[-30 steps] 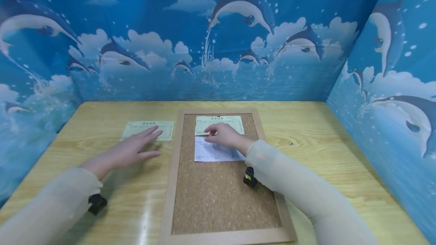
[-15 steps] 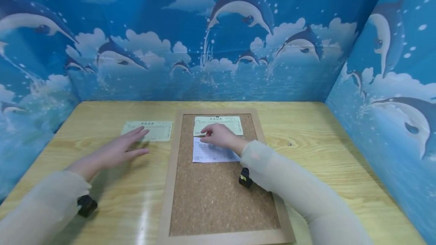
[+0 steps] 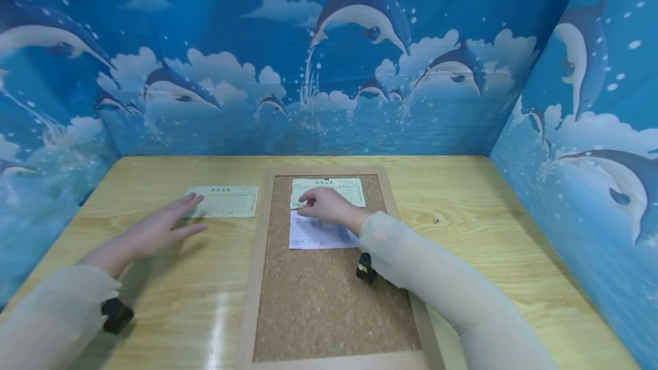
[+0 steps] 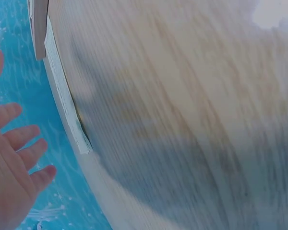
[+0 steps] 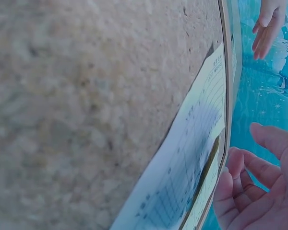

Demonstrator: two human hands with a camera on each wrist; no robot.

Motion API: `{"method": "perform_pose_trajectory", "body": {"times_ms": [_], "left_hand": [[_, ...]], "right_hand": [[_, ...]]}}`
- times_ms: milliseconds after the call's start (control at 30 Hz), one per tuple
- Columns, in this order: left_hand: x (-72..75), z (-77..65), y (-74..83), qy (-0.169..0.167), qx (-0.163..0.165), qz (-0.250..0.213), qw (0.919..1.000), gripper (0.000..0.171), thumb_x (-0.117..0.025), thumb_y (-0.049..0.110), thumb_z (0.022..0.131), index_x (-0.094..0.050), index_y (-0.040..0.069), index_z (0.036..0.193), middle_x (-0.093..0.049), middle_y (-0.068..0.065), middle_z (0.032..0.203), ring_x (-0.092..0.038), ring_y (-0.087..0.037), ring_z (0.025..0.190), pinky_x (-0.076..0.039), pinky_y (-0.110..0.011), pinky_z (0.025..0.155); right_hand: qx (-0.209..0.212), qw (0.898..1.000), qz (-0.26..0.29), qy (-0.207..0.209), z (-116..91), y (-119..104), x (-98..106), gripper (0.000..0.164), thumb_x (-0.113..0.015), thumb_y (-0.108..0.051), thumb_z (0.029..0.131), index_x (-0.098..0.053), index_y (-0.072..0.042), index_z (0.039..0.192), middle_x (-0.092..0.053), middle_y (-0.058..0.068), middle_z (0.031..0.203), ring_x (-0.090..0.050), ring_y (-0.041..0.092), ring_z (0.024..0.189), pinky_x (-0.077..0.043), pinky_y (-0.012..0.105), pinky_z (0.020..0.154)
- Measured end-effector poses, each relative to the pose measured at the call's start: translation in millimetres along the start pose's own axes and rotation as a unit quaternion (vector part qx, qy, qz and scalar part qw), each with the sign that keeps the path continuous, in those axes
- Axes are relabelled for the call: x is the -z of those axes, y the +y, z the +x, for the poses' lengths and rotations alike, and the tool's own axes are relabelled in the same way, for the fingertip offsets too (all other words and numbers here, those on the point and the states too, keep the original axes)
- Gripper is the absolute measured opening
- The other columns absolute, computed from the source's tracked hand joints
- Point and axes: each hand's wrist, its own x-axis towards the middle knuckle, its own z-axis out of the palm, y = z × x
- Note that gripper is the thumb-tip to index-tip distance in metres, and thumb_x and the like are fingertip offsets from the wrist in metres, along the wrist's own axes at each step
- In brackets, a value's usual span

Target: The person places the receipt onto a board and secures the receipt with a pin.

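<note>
A wood-framed corkboard (image 3: 329, 313) lies on the table. Near its far end is a pale green printed slip (image 3: 344, 190) with a small shiny pin (image 3: 326, 180) at its top edge. Just below, a white printed slip (image 3: 316, 238) meets or tucks under the green one's lower edge. Over both slips is my right hand (image 3: 329, 207), fingers bent; in the right wrist view a gap shows between thumb and fingers, with nothing held. My left hand (image 3: 149, 233), fingers extended, hovers by the left end of another pale green slip (image 3: 228, 201) on the table.
A small shiny object (image 3: 436, 220) lies on the wooden table (image 3: 478, 256) right of the board. Blue dolphin-print curtains (image 3: 216, 124) enclose the back and both sides. Black cameras sit on both wrists, the right one (image 3: 365, 268) low over the cork.
My left hand has drawn back leftward, uncovering most of the loose green slip. The right hand stays over the two slips on the board, with little movement.
</note>
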Motion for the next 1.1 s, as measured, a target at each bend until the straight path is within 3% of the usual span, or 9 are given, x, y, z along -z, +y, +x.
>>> {"method": "perform_pose_trajectory", "body": {"times_ms": [467, 833, 1100], "left_hand": [[3.7, 10.5, -13.4, -0.014, 0.033, 0.012, 0.9993, 0.081, -0.047, 0.052, 0.093, -0.021, -0.005, 0.145, -0.014, -0.035, 0.146, -0.018, -0.053, 0.129, -0.017, -0.064, 0.1], [8.8, 18.3, -13.3, -0.029, 0.054, 0.029, 0.9977, 0.084, -0.042, 0.056, 0.093, -0.019, -0.006, 0.145, -0.015, -0.037, 0.144, -0.019, -0.054, 0.128, -0.017, -0.065, 0.1], [10.2, 22.7, -22.1, -0.034, 0.074, 0.002, 0.9967, 0.086, -0.042, 0.057, 0.093, -0.015, -0.006, 0.145, -0.015, -0.037, 0.144, -0.016, -0.054, 0.129, -0.015, -0.065, 0.1]], "right_hand": [[0.023, 1.0, -0.014, -0.003, 9, -14, -8, 0.037, -0.061, -0.023, 0.092, -0.06, -0.007, 0.124, -0.062, -0.002, 0.085, -0.053, 0.011, 0.07, -0.043, 0.024, 0.065], [0.024, 1.0, -0.008, -0.007, 17, -22, -10, 0.039, -0.06, -0.024, 0.092, -0.057, -0.008, 0.128, -0.063, 0.002, 0.102, -0.056, 0.011, 0.082, -0.046, 0.026, 0.072], [0.031, 1.0, 0.001, -0.004, 30, -31, -16, 0.038, -0.059, -0.024, 0.093, -0.058, -0.007, 0.127, -0.064, 0.003, 0.106, -0.058, 0.01, 0.084, -0.046, 0.024, 0.072]]}}
